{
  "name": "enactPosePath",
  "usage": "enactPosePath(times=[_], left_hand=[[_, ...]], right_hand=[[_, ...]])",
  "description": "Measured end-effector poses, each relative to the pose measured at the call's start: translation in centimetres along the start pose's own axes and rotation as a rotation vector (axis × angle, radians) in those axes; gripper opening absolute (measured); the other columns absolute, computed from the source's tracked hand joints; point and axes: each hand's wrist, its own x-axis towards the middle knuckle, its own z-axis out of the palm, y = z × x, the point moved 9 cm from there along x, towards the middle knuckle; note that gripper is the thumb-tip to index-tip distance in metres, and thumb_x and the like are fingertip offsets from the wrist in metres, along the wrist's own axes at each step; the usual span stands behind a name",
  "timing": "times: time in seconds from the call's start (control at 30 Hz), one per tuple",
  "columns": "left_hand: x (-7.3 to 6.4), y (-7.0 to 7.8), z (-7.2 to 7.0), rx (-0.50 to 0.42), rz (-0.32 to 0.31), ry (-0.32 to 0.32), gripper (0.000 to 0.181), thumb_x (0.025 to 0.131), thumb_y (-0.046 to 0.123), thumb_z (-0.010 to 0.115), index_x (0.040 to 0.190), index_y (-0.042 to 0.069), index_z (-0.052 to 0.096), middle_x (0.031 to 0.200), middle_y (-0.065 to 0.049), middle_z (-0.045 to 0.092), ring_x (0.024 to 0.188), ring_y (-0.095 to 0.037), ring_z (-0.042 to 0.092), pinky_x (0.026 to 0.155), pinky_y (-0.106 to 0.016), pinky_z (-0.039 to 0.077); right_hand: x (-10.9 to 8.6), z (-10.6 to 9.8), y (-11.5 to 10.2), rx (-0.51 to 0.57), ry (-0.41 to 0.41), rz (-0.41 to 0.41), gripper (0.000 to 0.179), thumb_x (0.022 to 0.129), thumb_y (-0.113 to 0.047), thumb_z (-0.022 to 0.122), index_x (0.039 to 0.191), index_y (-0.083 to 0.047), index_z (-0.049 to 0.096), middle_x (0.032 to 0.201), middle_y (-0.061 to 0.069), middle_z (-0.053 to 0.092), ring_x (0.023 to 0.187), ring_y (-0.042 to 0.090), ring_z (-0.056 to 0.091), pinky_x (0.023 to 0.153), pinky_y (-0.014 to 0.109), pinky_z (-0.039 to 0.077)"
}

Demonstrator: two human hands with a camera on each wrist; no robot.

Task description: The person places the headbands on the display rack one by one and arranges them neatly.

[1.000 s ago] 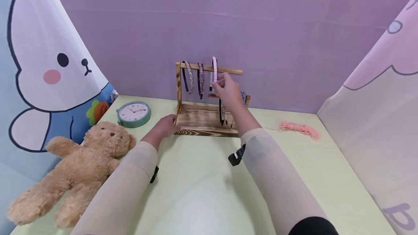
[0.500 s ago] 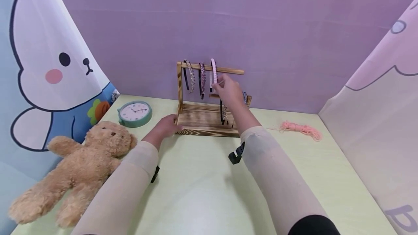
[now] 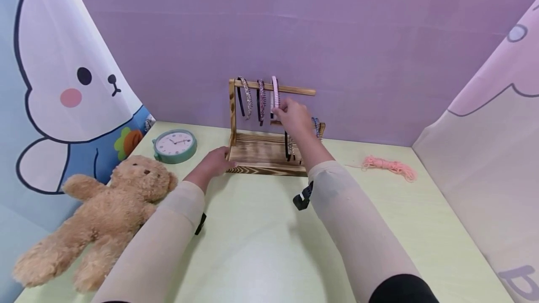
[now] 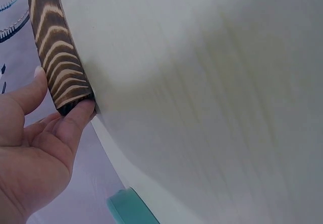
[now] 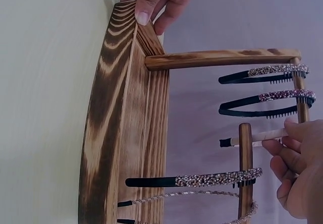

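Note:
A two-tier wooden headband stand (image 3: pixel 257 153) stands at the back of the table. My left hand (image 3: pixel 214 162) grips the left end of its base; in the left wrist view the thumb lies on one face, with fingers curled round the end. My right hand (image 3: pixel 298 119) pinches a pale pink headband (image 3: pixel 275 89) that hangs over the upper bar (image 3: pixel 296 90). Left of it on that bar hang a silvery sparkly headband (image 3: pixel 247 99) and a purplish one (image 3: pixel 262 99). In the right wrist view, a glittery headband (image 5: pixel 217 178) and others hang on the lower bar (image 5: pixel 245 156).
A green round clock (image 3: pixel 174 146) lies face up left of the stand. Nearer on the left is a brown teddy bear (image 3: pixel 120 209). A bundle of pink cord (image 3: pixel 389 165) lies to the right. A purple backdrop (image 3: pixel 379 50) rises behind the table (image 3: pixel 261 237).
The pink headband has come down slightly and a little left on the upper bar, with my right hand still pinching it. My left hand keeps its grip on the base.

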Motion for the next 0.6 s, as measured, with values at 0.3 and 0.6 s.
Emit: enactPosePath(times=[0.3,0.6], left_hand=[[0.3,0.2,0.3,-0.003,0.003,-0.016,0.067,0.098,0.030,0.060,0.151,0.000,0.031,0.150,-0.025,0.040,0.139,-0.042,0.037,0.115,-0.055,0.030],[0.1,-1.0,-0.1,0.008,-0.014,-0.023,0.068,0.098,0.031,0.059,0.151,-0.001,0.029,0.151,-0.026,0.037,0.139,-0.044,0.035,0.115,-0.056,0.029]], right_hand=[[-1.2,-1.2,0.6,-0.005,0.030,-0.069,0.041,0.093,-0.059,0.057,0.108,-0.021,0.063,0.103,-0.003,0.065,0.091,0.019,0.059,0.075,0.038,0.051],[-5.7,-3.9,1.8,0.150,0.024,-0.147,0.084,0.080,-0.082,0.046,0.143,-0.027,0.048,0.143,-0.005,0.053,0.134,0.022,0.043,0.110,0.051,0.038]])
